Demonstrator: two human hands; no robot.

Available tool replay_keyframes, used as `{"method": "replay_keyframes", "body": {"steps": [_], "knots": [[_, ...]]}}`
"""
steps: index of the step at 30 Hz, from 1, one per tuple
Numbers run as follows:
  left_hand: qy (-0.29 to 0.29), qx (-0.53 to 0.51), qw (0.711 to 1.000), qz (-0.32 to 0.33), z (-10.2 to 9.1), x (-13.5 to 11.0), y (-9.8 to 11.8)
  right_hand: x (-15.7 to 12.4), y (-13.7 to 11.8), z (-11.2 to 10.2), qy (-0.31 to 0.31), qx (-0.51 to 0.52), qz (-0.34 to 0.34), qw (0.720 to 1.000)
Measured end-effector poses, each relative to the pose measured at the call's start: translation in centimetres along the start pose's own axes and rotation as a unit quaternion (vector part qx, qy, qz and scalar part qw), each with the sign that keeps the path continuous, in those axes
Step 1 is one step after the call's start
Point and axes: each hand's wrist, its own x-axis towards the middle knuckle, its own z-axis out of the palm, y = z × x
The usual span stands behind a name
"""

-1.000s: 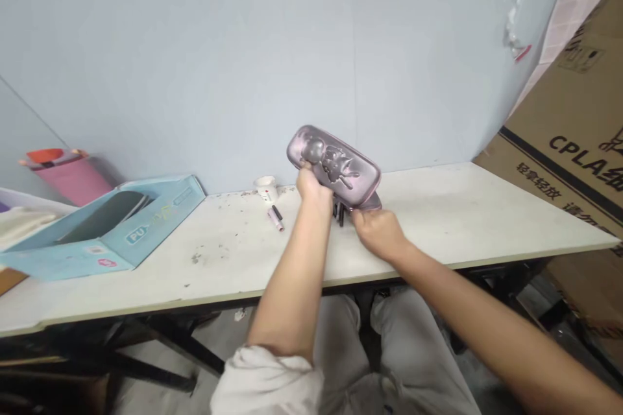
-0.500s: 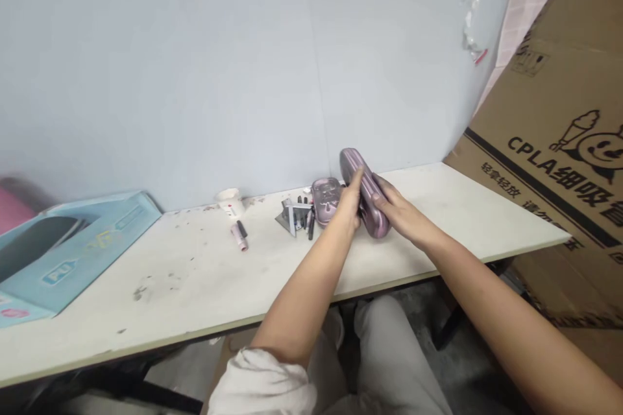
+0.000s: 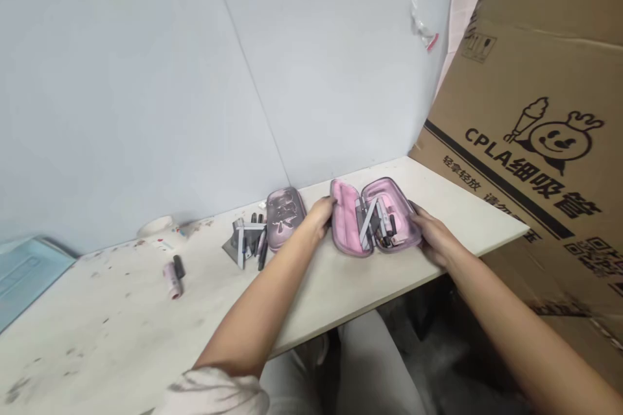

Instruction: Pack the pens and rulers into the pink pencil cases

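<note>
A pink pencil case (image 3: 346,227) lies spread apart on the white table (image 3: 146,324), its inside up, with several pens and a ruler (image 3: 377,220) in its right half. My left hand (image 3: 318,215) grips the case's left edge, fingers curled round it. My right hand (image 3: 435,237) holds the right edge, fingers closed on it. A second, purplish case (image 3: 285,209) lies flat just left of my left hand, beside a small heap of pens and a set square (image 3: 246,240).
A large cardboard box (image 3: 535,136) stands against the table's right end. A pink and black small tube (image 3: 174,275) lies left of centre, with a roll of tape (image 3: 154,227) by the wall. A light blue box (image 3: 19,272) sits at the far left.
The case, held shut and on edge before, now lies spread flat on the table with its contents showing. My hands have moved apart to its two ends. The view has swung right.
</note>
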Motion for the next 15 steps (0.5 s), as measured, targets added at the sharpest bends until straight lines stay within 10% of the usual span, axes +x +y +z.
{"method": "replay_keyframes", "body": {"steps": [3, 7, 15], "knots": [[0.045, 0.202, 0.971, 0.118, 0.7, 0.4, -0.7, 0.0, 0.2, -0.7, -0.004, -0.009, -0.008, 1.000], [-0.076, 0.425, 0.888, 0.159, 4.6, -0.2, -2.5, -0.2, 1.2, -0.5, -0.023, -0.043, -0.042, 0.998], [-0.041, 0.287, 0.921, 0.260, 9.6, 2.3, 3.2, 1.1, -6.3, 0.6, 0.058, -0.178, -0.198, 0.962]]}}
